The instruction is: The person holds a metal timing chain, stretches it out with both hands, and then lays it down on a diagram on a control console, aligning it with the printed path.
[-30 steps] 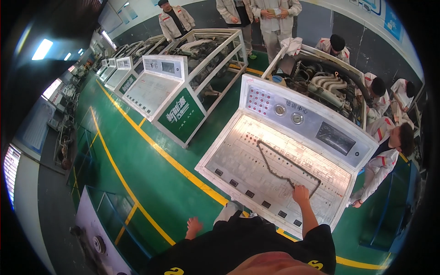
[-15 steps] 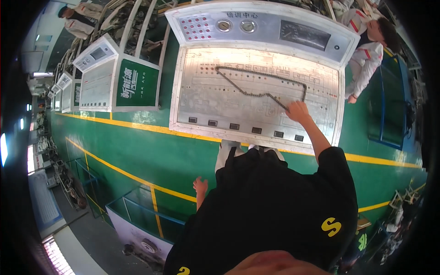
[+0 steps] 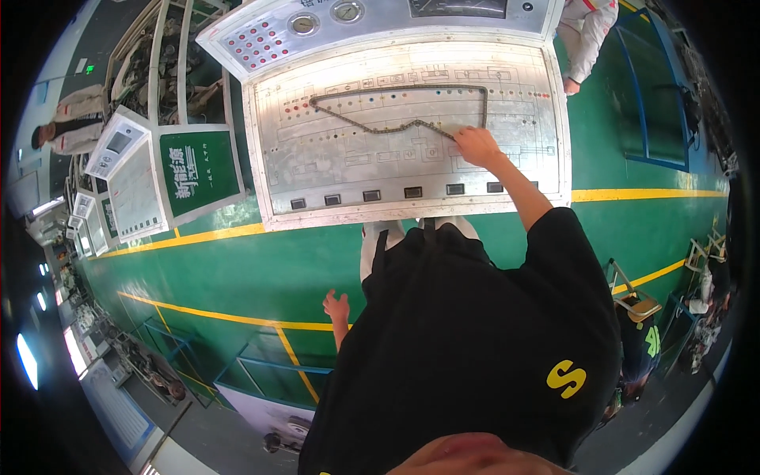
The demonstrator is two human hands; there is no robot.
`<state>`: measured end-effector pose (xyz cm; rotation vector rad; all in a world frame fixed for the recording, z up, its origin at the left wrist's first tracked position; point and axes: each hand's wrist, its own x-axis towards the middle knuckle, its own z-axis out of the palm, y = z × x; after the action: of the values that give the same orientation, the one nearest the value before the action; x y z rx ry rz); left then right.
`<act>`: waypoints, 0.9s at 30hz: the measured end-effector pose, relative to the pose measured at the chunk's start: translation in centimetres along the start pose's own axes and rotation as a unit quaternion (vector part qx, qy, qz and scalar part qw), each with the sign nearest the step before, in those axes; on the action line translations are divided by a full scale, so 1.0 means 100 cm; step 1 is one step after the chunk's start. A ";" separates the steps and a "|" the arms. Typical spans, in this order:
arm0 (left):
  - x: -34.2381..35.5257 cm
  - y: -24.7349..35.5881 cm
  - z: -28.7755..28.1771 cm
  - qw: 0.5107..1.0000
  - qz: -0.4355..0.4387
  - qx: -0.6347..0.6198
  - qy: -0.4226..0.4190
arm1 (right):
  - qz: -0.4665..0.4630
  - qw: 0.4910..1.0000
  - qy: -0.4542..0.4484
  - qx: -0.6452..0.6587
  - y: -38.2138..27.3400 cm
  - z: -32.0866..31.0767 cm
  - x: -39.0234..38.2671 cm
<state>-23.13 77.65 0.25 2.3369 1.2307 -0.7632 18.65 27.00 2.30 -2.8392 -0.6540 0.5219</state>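
Observation:
A dark metal roller chain (image 3: 400, 88) lies as a closed, uneven loop on the silver face of a slanted training panel (image 3: 340, 170). At the loop's near right corner, my right hand (image 3: 477, 147) is closed with its fingertips pinching the chain. The fingers hide a short stretch of the links there. My left hand (image 3: 336, 306) hangs low beside my body above the green floor. It is open, its fingers apart and nothing in it. Printed diagram lines and coloured sockets show around the chain.
Small dark displays (image 3: 412, 192) line the panel's near edge. Round gauges (image 3: 347, 11) sit on its upper part. A co-worker's sleeve (image 3: 587, 36) is just past the panel's right side. More panels (image 3: 132, 170) stand left, and a blue-framed stand (image 3: 273, 370) behind me.
The whole view has shifted, so the panel now appears higher and further left. My right hand still grips the chain at the same corner. My left hand still hangs free.

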 end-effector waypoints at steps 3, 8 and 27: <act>0.001 0.002 0.000 1.000 -0.010 -0.003 -0.005 | 0.000 1.000 0.006 0.006 0.018 0.001 -0.022; 0.002 -0.008 0.005 1.000 -0.009 0.009 -0.008 | 0.050 0.998 -0.028 -0.032 0.000 -0.010 -0.011; -0.004 -0.014 0.003 1.000 -0.018 0.015 -0.007 | 0.022 0.995 -0.062 -0.081 0.011 -0.012 -0.017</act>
<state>-24.59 78.01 0.09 2.3349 1.2661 -0.8132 18.08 25.14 3.66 -2.9977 -0.6851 0.6870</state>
